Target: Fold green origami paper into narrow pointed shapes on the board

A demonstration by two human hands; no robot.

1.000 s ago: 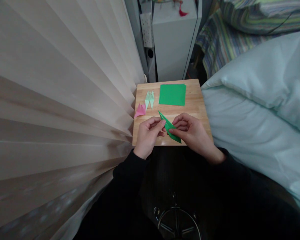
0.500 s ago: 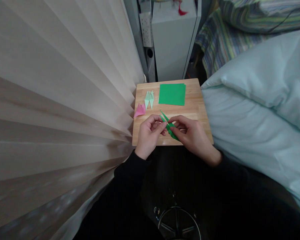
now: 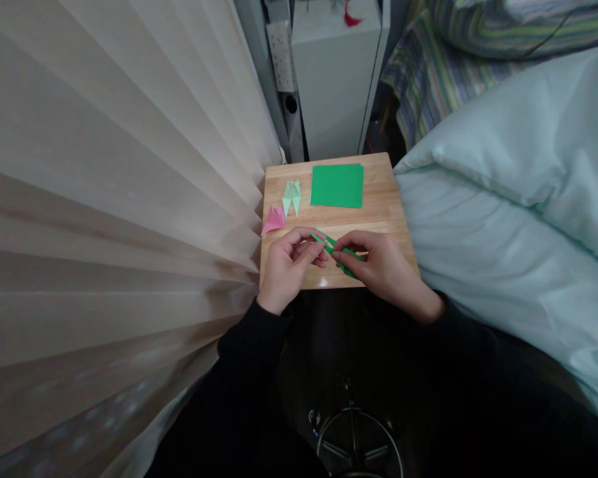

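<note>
A piece of folded green origami paper (image 3: 347, 271) is between my hands, over the near part of a small wooden table (image 3: 379, 219). My left hand (image 3: 290, 264) pinches its narrow pointed end between thumb and fingers. On the other side, my right hand (image 3: 381, 267) grips the wider part, with the thumb on the near side. Fingers cover part of the folds. Beyond my hands lies a stack of square green paper (image 3: 337, 186). Left of the stack are a pale green folded paper piece (image 3: 292, 197) and a pink folded paper piece (image 3: 274, 219).
A pleated curtain (image 3: 144, 199) hangs along the table's left edge. To the right is a bed with a pale blue duvet (image 3: 498, 179). A white cabinet (image 3: 336, 93) stands behind the table. Below is a round metal stool base (image 3: 359, 441).
The green folded paper's narrow points have swung toward the left, and my left hand now pinches them. My right hand keeps its grip. The whole view has shifted slightly.
</note>
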